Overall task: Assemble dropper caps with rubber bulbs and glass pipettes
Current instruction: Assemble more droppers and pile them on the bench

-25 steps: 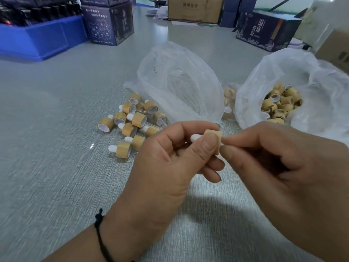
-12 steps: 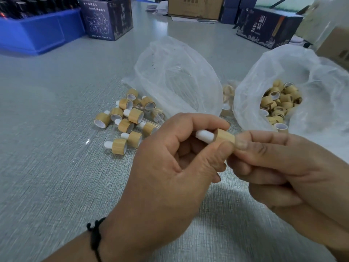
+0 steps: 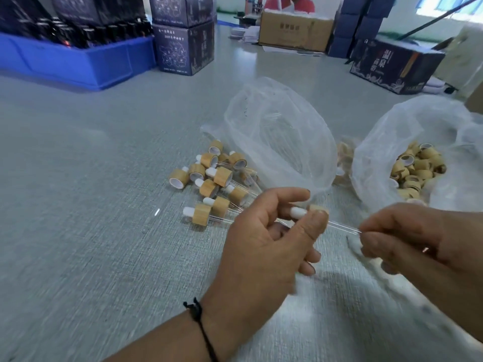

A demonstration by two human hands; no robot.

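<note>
the glass pipette [image 3: 342, 228] could snap or slip out of the dropper cap [image 3: 317, 209] if pushed off-axis; the left hand [image 3: 264, 246] pinches the cap above the table [image 3: 91, 231], palm turned inward; the right hand [image 3: 418, 244] pinches the pipette's free tip, fingers narrow.

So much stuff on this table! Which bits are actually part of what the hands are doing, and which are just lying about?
Part of the job:
left hand
right hand
bamboo cap
glass pipette
finished droppers
bag of loose caps
clear bag

Lying about:
blue crate
dark printed boxes
cardboard carton
</note>
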